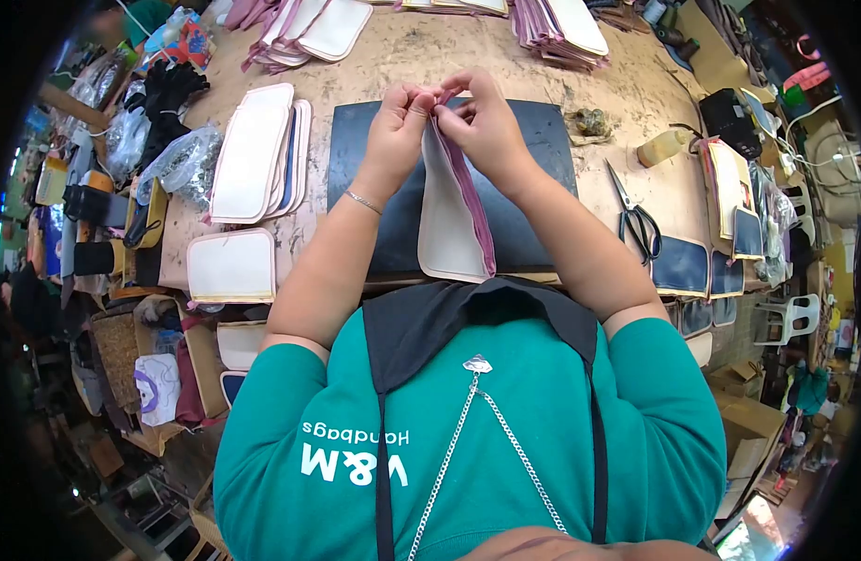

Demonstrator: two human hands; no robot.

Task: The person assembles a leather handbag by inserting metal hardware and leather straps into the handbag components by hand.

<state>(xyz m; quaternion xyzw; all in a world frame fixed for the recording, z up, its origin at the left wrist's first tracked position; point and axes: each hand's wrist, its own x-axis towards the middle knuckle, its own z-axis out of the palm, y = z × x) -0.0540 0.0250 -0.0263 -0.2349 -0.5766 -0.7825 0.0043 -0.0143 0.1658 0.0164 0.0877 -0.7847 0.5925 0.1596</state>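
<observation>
A white panel [446, 229] with rounded corners stands on a slant in front of me, its near end close to the table's front edge. Down its right side runs a mauve fabric strip [469, 192]. At the panel's far end, my left hand [399, 133] pinches the strip between thumb and fingers. Close against it, my right hand [485, 131] grips the same end with fingers curled. The fingertips meet there, so the exact fold of the strip is hidden. Beneath both hands lies a dark rectangular mat [533, 220].
White panels [253, 154] are stacked left of the mat. More piles with mauve edges [557, 33] lie at the back. To the right are black-handled scissors [636, 215], a bottle of yellowish liquid [662, 148] and dark blue panels [680, 266]. A clear plastic bag [183, 168] sits far left.
</observation>
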